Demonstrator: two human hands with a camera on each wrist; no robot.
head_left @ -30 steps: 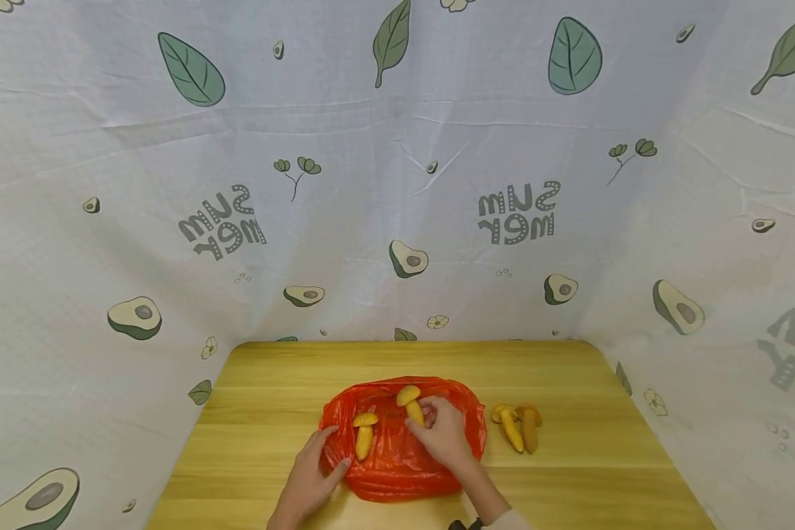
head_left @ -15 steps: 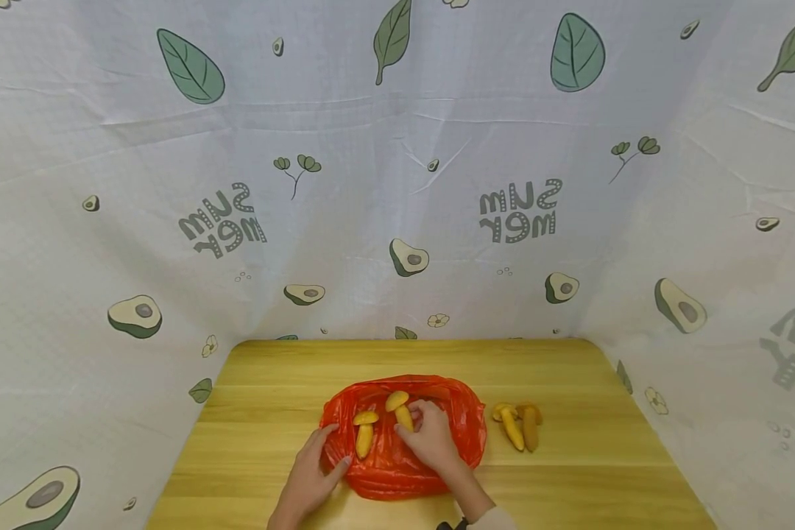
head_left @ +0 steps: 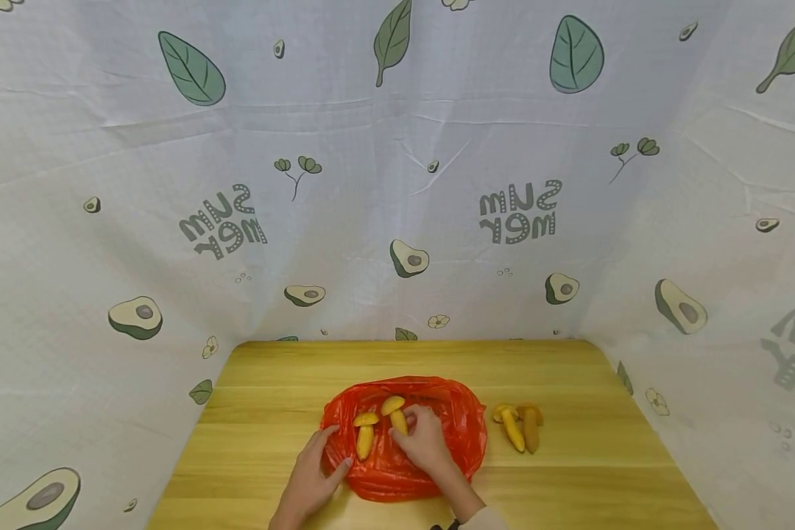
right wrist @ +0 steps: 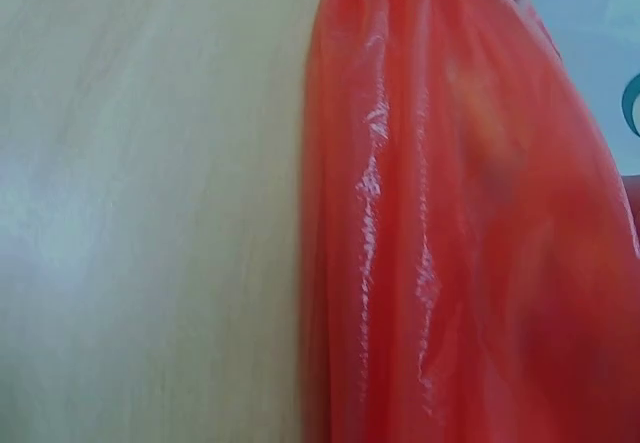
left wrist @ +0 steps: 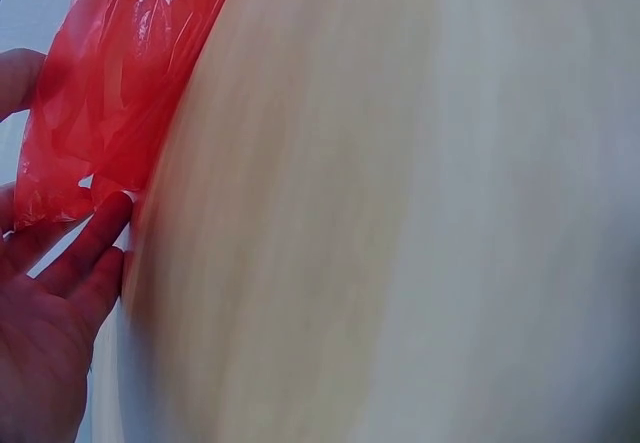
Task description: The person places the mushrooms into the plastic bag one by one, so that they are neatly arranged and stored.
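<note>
A red plastic bag (head_left: 397, 486) lies wide open on the table. My left hand (head_left: 308, 475) holds its left edge; in the left wrist view several fingers (left wrist: 85, 248) lie against the crinkled plastic (left wrist: 130, 73). Over the bag's mouth, my right hand (head_left: 426, 440) pinches the stalk of a yellow mushroom (head_left: 393, 406), cap pointing away from me. Just left of it, a second yellow mushroom (head_left: 365, 442) lies in the bag. From the right wrist, mostly the bag's outer side (right wrist: 400, 213) is seen, which hides the held mushroom.
Two more mushrooms, a bright yellow one (head_left: 512, 430) and a browner one (head_left: 531, 430), lie side by side right of the bag. The wooden table (head_left: 271, 368) is enclosed by a white cloth (head_left: 344, 221) printed with leaves and avocados.
My right hand has moved left and slightly lower with the mushroom, bringing it beside the one in the bag. The left hand and the bag have stayed in place.
</note>
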